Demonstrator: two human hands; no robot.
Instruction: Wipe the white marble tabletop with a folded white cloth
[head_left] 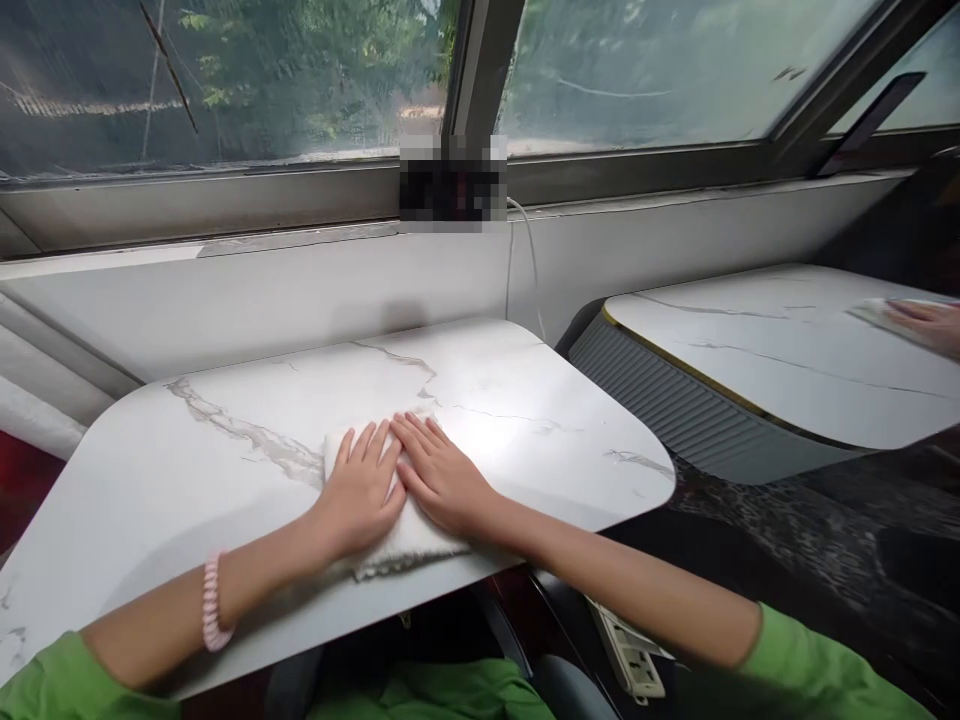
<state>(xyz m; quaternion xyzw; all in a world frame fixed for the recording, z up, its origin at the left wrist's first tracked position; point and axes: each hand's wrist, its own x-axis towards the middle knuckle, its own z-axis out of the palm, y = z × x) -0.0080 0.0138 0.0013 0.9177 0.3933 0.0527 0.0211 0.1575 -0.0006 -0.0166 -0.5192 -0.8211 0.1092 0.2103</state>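
Note:
A folded white cloth (416,540) lies on the white marble-patterned table (225,520) near its front edge. Flat on the cloth's left part rests my left hand (364,490), fingers extended and slightly apart. My right hand (442,475) presses on the cloth beside it, fingers stretched forward, its thumb side touching my left hand. Both palms face down and hide much of the cloth. A pink beaded coil band (215,605) circles my left wrist.
Another marble-patterned table (757,350) stands at right, where a person's hand (926,322) lies on a pale cloth (874,312). A white wall (300,290) and windows border the far side. A cable (534,260) hangs behind the table. A power strip (634,660) sits below the front edge.

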